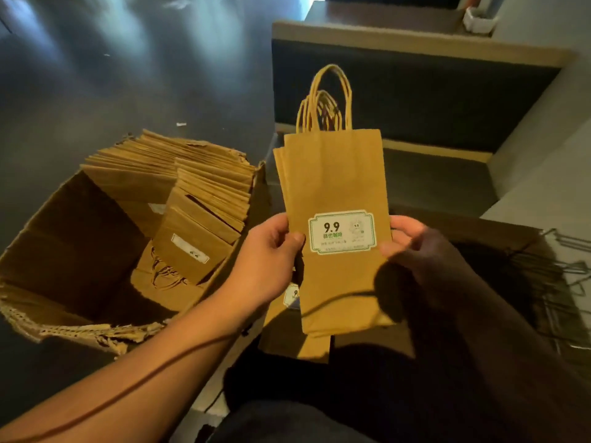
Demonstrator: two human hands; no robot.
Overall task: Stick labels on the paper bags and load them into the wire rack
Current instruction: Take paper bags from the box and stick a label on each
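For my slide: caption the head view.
Both hands hold labelled bags beside a box of bags.

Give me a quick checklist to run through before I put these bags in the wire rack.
1. Label stuck on the front paper bag: ok, it lies flat.
2. Both hands holding the bags: ok, left hand and right hand grip opposite edges.
3. Stack squared up: not ok, bags behind are offset at the left edge and bottom.
4. Labels on the bags behind: cannot tell, hidden.
5. Handles free: ok, upright above the bags.
6. Wire rack has room: cannot tell, only partly in view at right.
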